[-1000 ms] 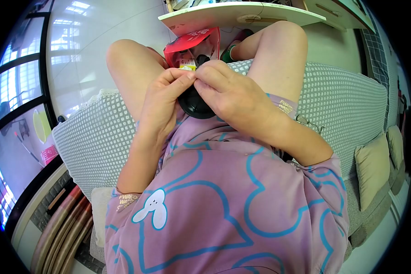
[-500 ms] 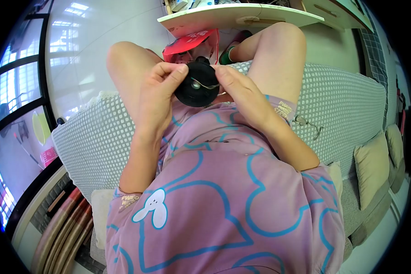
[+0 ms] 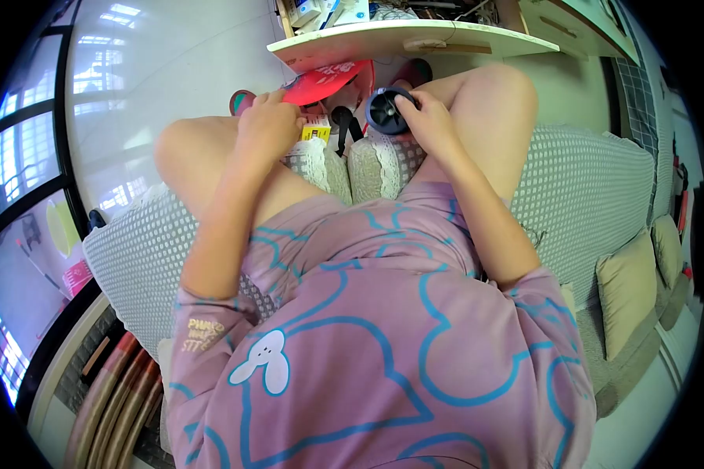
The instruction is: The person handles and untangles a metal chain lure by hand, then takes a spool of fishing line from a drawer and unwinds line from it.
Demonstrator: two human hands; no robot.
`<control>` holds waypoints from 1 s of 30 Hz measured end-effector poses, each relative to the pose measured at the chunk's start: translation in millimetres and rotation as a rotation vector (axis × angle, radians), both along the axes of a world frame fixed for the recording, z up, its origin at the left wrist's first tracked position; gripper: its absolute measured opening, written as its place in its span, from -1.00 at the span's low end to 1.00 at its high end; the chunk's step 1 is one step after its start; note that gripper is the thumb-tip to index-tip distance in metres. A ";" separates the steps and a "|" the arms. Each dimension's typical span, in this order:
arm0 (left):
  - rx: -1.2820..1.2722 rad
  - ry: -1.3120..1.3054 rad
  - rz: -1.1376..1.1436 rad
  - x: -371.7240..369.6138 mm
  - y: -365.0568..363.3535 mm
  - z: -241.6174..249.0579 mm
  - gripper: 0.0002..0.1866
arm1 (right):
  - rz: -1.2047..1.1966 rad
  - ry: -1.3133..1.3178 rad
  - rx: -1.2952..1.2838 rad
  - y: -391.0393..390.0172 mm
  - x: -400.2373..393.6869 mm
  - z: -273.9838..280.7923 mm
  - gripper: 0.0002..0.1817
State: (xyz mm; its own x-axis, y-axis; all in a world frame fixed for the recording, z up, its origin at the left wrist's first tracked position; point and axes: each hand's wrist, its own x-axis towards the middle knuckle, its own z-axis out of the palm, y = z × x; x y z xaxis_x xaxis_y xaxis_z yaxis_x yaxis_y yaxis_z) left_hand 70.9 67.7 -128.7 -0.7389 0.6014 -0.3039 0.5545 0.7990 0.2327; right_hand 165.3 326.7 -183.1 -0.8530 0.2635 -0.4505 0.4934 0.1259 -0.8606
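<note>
My right hand (image 3: 432,121) pinches the rim of a black round disc-shaped part (image 3: 383,111), whose hollow, ribbed side faces up. Between my knees stands a red and clear plastic bag (image 3: 325,84). My left hand (image 3: 270,125) is at the bag's left edge, its fingers curled over it; the fingertips are partly hidden. A yellow and white box (image 3: 315,129) shows just beside those fingers. Between the two hands, a black piece with strap-like legs (image 3: 346,127) rests by the seat's front edge.
Beyond the bag, an open drawer (image 3: 414,39) holds boxes, cables and small items. I sit on a sofa with a patterned cover (image 3: 587,180). Beige cushions (image 3: 627,293) lie to the right, and a black-framed glass door (image 3: 66,141) stands left. Slippers (image 3: 414,72) are on the floor.
Both hands held the black disc together; my left hand has let go and moved left to the bag. The right hand has shifted right and forward, turning the disc over. My knees spread wider.
</note>
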 end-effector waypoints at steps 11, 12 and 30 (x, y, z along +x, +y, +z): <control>-0.410 -0.442 0.078 -43.5 -0.2 -116.5 -0.66 | 0.283 -0.295 0.491 -37.6 -53.6 -84.6 -0.47; -0.406 -0.487 0.109 -50.6 2.9 -107.2 -0.66 | 0.297 -0.340 0.499 -36.5 -51.8 -84.8 -0.49; -0.509 -0.259 0.230 -258.6 -145.1 -137.3 -0.76 | 0.315 -0.022 0.265 48.2 -50.4 11.2 -0.67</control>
State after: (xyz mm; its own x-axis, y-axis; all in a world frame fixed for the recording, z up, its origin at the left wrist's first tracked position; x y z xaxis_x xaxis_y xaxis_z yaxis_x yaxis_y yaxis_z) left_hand -187.7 -77.4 -266.1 -0.6958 0.1676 -0.6984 0.3317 0.9375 -0.1055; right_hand 115.0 374.9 -171.9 -0.9013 0.1001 -0.4215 0.4134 0.4898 -0.7676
